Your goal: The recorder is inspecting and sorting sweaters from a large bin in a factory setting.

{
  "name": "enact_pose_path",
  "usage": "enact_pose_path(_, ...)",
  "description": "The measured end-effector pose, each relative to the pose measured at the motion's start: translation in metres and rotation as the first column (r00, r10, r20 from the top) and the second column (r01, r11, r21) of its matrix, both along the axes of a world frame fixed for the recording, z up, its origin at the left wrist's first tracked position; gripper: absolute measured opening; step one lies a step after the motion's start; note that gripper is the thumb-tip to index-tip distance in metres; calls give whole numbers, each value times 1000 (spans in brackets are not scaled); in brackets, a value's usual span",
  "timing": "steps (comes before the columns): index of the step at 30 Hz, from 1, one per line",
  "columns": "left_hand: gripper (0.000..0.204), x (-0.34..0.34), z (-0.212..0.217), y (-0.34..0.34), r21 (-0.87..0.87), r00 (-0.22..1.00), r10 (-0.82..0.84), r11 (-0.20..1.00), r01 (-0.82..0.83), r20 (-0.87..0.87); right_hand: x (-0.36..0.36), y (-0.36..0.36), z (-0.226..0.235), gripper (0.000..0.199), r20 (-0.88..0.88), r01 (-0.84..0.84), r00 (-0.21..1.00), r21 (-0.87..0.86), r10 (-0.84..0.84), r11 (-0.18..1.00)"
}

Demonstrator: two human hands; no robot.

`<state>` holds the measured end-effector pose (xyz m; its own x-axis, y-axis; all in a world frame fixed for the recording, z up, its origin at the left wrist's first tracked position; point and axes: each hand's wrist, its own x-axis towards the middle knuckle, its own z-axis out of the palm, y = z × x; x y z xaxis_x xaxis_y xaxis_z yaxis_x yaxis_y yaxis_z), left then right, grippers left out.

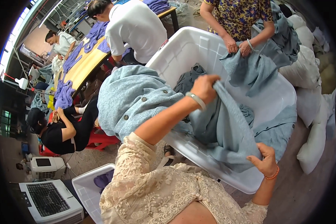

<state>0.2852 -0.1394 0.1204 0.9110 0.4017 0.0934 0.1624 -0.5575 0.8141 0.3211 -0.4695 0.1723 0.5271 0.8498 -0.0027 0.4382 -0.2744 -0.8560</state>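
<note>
Between my two hands a grey-blue knitted garment (233,123) is stretched over the big white plastic bin (168,56). My left hand (205,89), with a pale bangle at the wrist, is closed on its upper edge. Lower right, my right hand (265,160) grips the garment's other end, thumb on top and its other fingers partly hidden. More grey-blue garments (276,128) lie in the bin. A light blue buttoned cardigan (138,100) is heaped over its left side, beside my left forearm. Darker grey knitwear (190,76) lies behind my left hand.
Across the bin, a person's hands (239,47) hold another grey-blue garment (250,71). Stuffed white sacks (306,86) stand at right. Several people work at left near a wooden table (82,67) with purple knitwear (65,93). A smaller white bin (84,183) and an air cooler (50,199) stand lower left.
</note>
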Motion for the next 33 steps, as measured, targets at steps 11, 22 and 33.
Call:
enact_pose_path(11,55,-217,209,81,546,724,-44,689,-477,689,18,5,23,20,123,103,987,23,-105,994)
enact_pose_path(22,30,-492,105,81,143,569,455,683,-717,685,-14,153,24,17,-152,-441,870,186,469,878)
enact_pose_path(33,67,-301,44,-5,-87,982,149,986,-140,113,-92,281,32,20,-115,-866,472,125,874,484)
